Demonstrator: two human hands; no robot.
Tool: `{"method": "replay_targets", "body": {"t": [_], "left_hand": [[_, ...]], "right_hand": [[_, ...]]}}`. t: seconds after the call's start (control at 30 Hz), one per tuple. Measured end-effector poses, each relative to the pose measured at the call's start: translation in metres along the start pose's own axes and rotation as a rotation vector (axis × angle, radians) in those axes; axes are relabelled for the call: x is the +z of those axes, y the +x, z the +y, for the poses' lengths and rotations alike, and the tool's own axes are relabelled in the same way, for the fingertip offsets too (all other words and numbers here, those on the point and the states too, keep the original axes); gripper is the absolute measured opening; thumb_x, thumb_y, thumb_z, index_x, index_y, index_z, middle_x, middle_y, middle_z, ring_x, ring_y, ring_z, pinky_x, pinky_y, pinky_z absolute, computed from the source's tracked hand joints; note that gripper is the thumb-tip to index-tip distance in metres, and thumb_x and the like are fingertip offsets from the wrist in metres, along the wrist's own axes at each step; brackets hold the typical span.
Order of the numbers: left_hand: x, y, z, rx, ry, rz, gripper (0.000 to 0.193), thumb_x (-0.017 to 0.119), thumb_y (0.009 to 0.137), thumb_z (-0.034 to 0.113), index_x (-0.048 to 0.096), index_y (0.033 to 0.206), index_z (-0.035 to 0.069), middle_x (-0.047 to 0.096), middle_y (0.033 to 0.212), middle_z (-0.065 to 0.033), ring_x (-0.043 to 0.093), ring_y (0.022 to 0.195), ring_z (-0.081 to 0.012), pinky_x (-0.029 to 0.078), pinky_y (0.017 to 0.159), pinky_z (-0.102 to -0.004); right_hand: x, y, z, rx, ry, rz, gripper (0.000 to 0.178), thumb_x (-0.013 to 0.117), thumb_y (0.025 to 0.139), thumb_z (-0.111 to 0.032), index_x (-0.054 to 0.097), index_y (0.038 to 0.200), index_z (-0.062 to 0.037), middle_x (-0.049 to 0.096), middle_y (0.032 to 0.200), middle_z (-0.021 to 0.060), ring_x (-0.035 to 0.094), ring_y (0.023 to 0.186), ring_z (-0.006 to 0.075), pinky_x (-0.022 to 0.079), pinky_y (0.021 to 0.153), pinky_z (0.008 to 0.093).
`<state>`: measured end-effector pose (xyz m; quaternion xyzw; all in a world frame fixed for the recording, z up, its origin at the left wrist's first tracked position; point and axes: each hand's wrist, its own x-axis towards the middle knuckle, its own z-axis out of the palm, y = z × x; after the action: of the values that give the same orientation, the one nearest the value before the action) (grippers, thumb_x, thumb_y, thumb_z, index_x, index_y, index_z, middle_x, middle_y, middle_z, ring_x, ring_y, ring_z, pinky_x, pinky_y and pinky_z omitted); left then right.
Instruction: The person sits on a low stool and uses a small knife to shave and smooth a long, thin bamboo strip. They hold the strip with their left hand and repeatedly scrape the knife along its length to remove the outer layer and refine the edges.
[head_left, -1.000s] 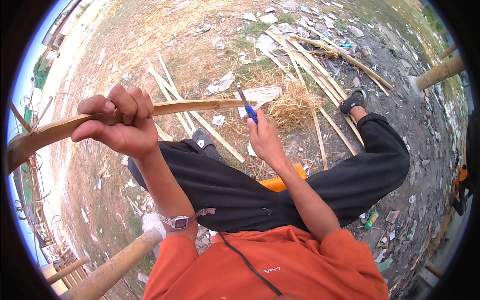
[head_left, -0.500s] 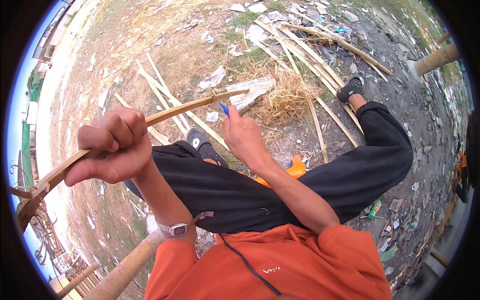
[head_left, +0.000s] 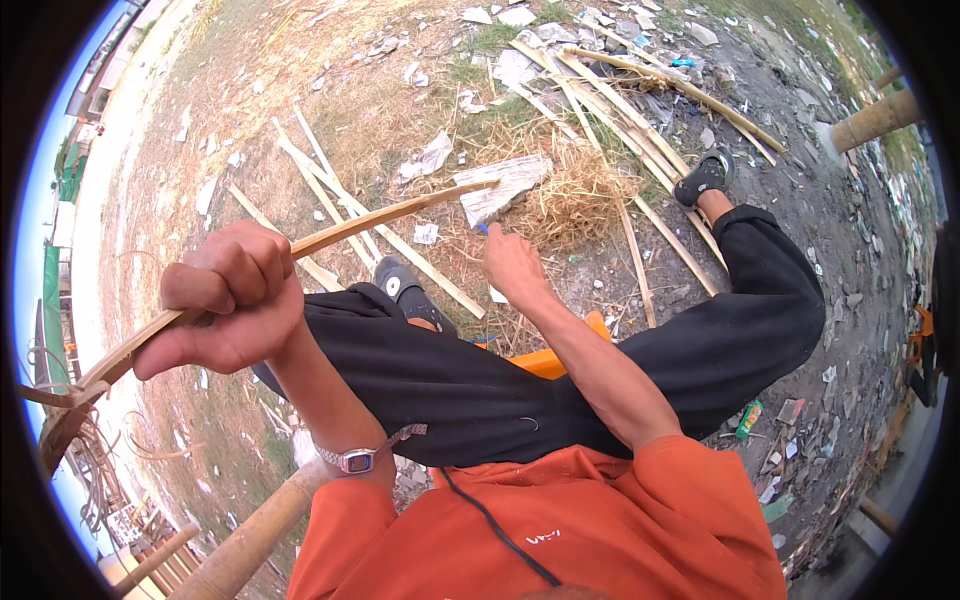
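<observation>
A long split bamboo strip (head_left: 375, 216) slants across in front of me, its far end over a pale weathered slab (head_left: 510, 185). Wrapped tightly around its nearer part is my left hand (head_left: 225, 298), thumb along the underside. My right hand (head_left: 514, 266) is closed, apart from the strip and just below its far end. A small blue-tipped tool (head_left: 484, 229) sticks out of these fingers; most of it is hidden in the grip, so its kind cannot be made out. Thin curled shavings (head_left: 150, 445) hang at the left, near the strip's lower end.
A heap of straw-like shavings (head_left: 575, 195) lies beyond my right hand. Several bamboo strips (head_left: 610, 110) are strewn ahead, others (head_left: 330, 190) left of centre. An orange plastic piece (head_left: 543, 362) shows between my legs. Thick bamboo poles (head_left: 250, 530) stand at lower left and upper right (head_left: 875, 120).
My right hand has moved right and slightly down, taking the blue-tipped tool away from the strip. A small curl on the strip's far part is gone. My left hand has barely shifted.
</observation>
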<state>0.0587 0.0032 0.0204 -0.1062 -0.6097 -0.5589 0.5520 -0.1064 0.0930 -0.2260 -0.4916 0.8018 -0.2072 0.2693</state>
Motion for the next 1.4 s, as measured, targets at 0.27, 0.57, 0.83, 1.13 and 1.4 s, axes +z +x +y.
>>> {"method": "replay_targets", "body": {"t": [0.27, 0.57, 0.83, 1.13, 1.4], "left_hand": [[-0.002, 0.004, 0.007, -0.025, -0.006, -0.094, 0.064, 0.040, 0.085, 0.072, 0.023, 0.059, 0.016, 0.016, 0.044, 0.0068, 0.010, 0.034, -0.0038, 0.007, 0.035, -0.0232], [-0.001, 0.005, 0.008, -0.054, -0.063, -0.161, 0.066, 0.043, 0.083, 0.074, 0.025, 0.055, 0.016, 0.017, 0.042, 0.0082, 0.010, 0.034, -0.0041, 0.006, 0.036, -0.0225], [-0.003, 0.006, 0.008, -0.041, -0.083, -0.226, 0.068, 0.044, 0.082, 0.074, 0.027, 0.055, 0.014, 0.019, 0.040, 0.0072, 0.014, 0.031, -0.0043, 0.011, 0.032, -0.0212], [0.001, 0.004, 0.004, -0.039, -0.007, -0.057, 0.067, 0.043, 0.081, 0.074, 0.020, 0.056, 0.017, 0.015, 0.043, 0.0069, 0.009, 0.035, -0.0039, 0.006, 0.034, -0.0217], [-0.002, 0.002, 0.006, -0.034, 0.001, -0.016, 0.067, 0.040, 0.081, 0.075, 0.020, 0.057, 0.017, 0.013, 0.045, 0.0064, 0.007, 0.036, -0.0040, 0.005, 0.035, -0.0227]], "right_hand": [[-0.062, -0.019, -0.037, -0.018, 0.464, -0.013, 0.036, 0.039, 0.098, -0.033, 0.048, 0.107, 0.0005, 0.062, 0.077, 0.0235, 0.062, 0.075, 0.0409, 0.044, 0.068, 0.0502], [-0.055, -0.028, -0.063, -0.145, 0.679, -0.073, 0.049, 0.034, 0.100, -0.042, 0.052, 0.091, 0.0028, 0.058, 0.074, 0.0272, 0.057, 0.074, 0.0458, 0.042, 0.067, 0.0491], [-0.075, -0.044, -0.081, -0.170, 0.479, 0.016, 0.049, 0.040, 0.099, -0.039, 0.056, 0.078, 0.0019, 0.054, 0.058, 0.0274, 0.055, 0.058, 0.0477, 0.043, 0.056, 0.0519], [-0.032, -0.020, -0.065, -0.101, 0.574, 0.116, 0.050, 0.037, 0.100, -0.037, 0.055, 0.075, 0.0024, 0.055, 0.060, 0.0292, 0.056, 0.061, 0.0483, 0.043, 0.058, 0.0526], [-0.031, -0.021, -0.072, -0.128, 0.520, 0.121, 0.051, 0.037, 0.099, -0.039, 0.059, 0.077, 0.0021, 0.055, 0.060, 0.0288, 0.057, 0.062, 0.0480, 0.046, 0.061, 0.0530]]}}
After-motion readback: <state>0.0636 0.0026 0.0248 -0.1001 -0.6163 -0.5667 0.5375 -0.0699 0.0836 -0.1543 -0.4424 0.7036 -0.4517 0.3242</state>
